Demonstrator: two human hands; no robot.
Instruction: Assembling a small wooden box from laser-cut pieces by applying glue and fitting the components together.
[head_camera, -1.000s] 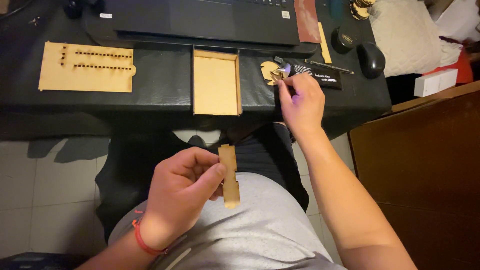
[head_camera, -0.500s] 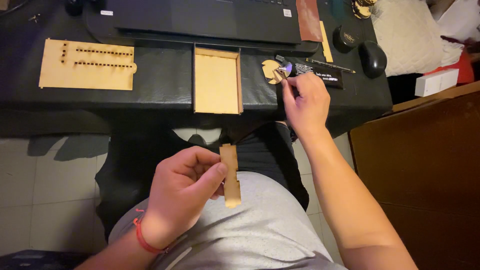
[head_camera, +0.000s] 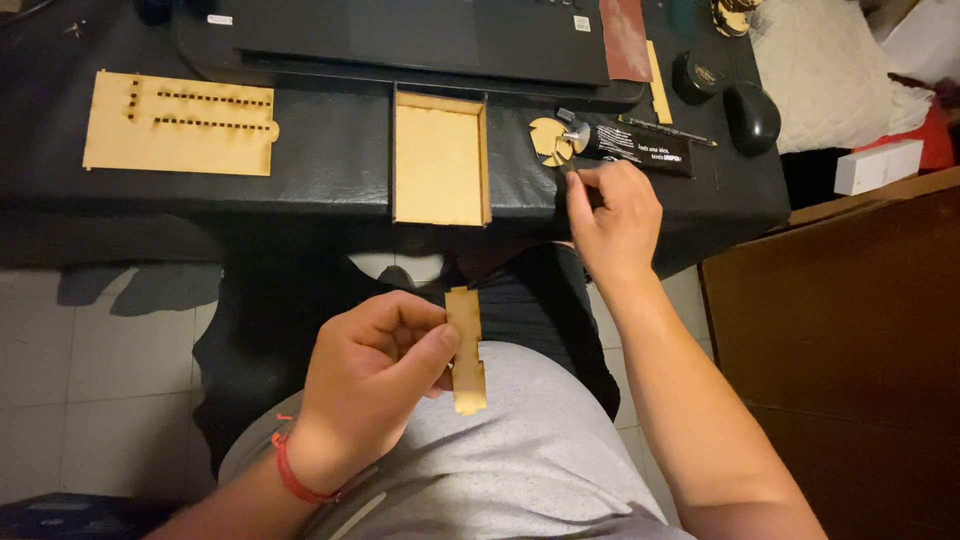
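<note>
My left hand (head_camera: 375, 385) is over my lap and pinches a narrow notched wooden strip (head_camera: 466, 352), which it holds upright. My right hand (head_camera: 615, 210) rests at the desk's front edge. Its thumb and forefinger are pinched together just below the nozzle of a black glue tube (head_camera: 640, 148), and nothing shows between them. A small round wooden piece (head_camera: 548, 140) lies at the tube's tip. An open shallow wooden box (head_camera: 440, 160) sits on the black desk (head_camera: 330, 170) to the left of that hand.
A flat wooden sheet with rows of slots (head_camera: 180, 122) lies far left. A laptop (head_camera: 400, 35) sits behind the box, with a reddish sandpaper strip (head_camera: 625, 40), a black jar (head_camera: 698, 75) and a mouse (head_camera: 752, 117) at right. A brown cabinet (head_camera: 850, 330) stands beside my right arm.
My right hand has drawn back from the glue tube's nozzle toward the desk edge, so the nozzle and round piece now show. The left hand and its strip have stayed still.
</note>
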